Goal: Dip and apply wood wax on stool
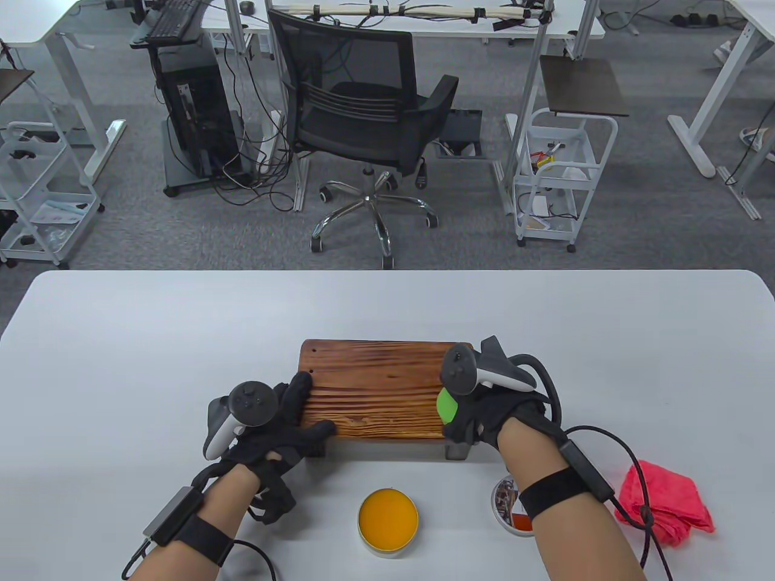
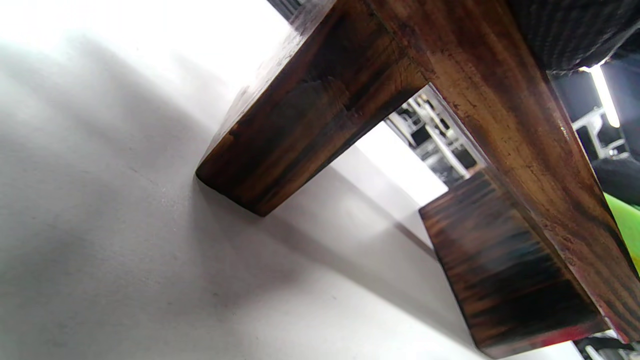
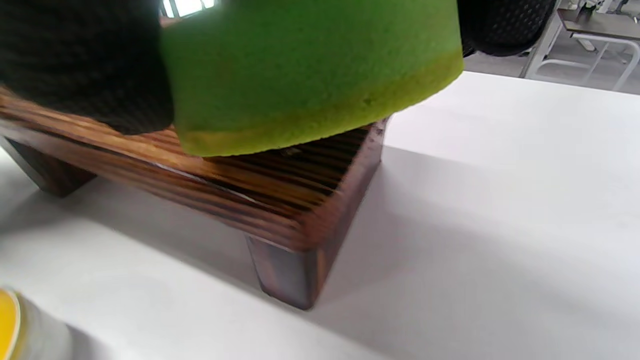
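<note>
Open wax tin (image 1: pixel 387 519) nearest, stool (image 1: pixel 375 388) beyond between both hands.

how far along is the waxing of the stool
Done: the wax tin is open, its lid beside it. In hand: the right hand presses the green sponge on the stool; the left hand steadies it. Left: waxed coverage can't be judged.

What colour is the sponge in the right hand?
Green, the sponge shows best in the right wrist view.
</note>
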A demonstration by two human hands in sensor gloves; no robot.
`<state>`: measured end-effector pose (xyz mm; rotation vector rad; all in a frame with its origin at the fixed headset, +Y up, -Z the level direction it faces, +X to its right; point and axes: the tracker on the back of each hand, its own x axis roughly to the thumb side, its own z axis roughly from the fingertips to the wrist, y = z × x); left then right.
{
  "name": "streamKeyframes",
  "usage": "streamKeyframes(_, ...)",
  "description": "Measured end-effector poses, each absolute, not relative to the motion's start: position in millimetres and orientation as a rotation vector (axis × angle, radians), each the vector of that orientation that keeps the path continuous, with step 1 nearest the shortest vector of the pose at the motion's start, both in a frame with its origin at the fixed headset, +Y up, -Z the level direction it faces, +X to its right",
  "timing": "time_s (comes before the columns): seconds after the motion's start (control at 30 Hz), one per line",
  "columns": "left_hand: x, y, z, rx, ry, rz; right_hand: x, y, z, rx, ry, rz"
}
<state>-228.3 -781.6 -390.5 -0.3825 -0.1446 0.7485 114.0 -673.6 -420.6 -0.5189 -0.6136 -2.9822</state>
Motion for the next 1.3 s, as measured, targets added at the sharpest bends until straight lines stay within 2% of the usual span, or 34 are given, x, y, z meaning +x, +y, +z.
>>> streamKeyframes(0.13,-228,-782,-391,-0.383,-0.145,0.750,95,-673,-413,-0.643,-0.610,-2.938)
streamKeyframes(0.33,-228,-781,-391,-0.383,-0.147,0.752,87,-672,-424,-0.586,-0.587,-2.944)
streamKeyframes(0.53,-228,-781,-391,-0.384,-0.148,0.750,68,-673,-416,-0.701,-0.627,-2.918)
streamKeyframes(0.77,-228,-781,-391,-0.385,-0.149,0.753,63,-672,-424,-0.630,-0.594,-2.921)
streamKeyframes(0.93,-228,-781,-391,-0.386,-0.150,0.753,47,-673,-416,-0.747,-0.635,-2.899)
streamKeyframes(1.13,-228,-781,-391,-0.386,-0.151,0.755,42,-672,-425,-0.668,-0.594,-2.909)
streamKeyframes(1.3,-228,-781,-391,-0.386,-0.151,0.755,27,-675,-419,-0.789,-0.602,-2.910)
